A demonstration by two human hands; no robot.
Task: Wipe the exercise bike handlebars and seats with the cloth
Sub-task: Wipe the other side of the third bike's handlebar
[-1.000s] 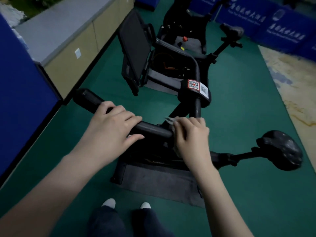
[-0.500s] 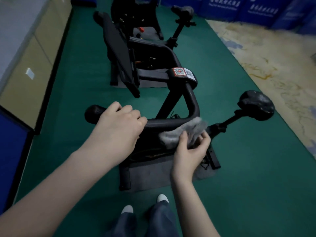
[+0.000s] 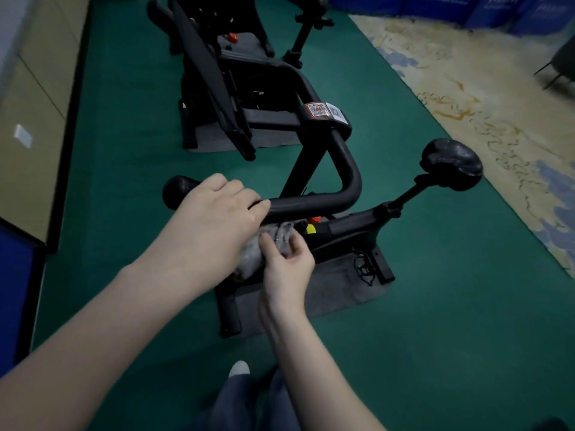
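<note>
A black exercise bike stands in front of me, its curved black handlebar (image 3: 314,203) running from a rounded left end to a bend at the right. My left hand (image 3: 217,213) grips the handlebar's left part, fingers curled over it. Just below the bar, my right hand (image 3: 287,259) pinches a grey fuzzy cloth (image 3: 273,241), which is off the bar; part of the cloth is hidden behind my left wrist. The bike's black seat (image 3: 451,161) sits on its post to the right.
A second black exercise bike (image 3: 236,73) stands behind the first, its seat (image 3: 306,1) at the top edge. A beige cabinet (image 3: 34,98) lines the left. Green floor (image 3: 435,306) gives way to a patterned carpet (image 3: 482,88) at the right. My feet (image 3: 239,368) are below.
My right hand has pulled the cloth off the handlebar's right part and drawn it down and left under the bar. My left hand keeps its grip; the view shifted right.
</note>
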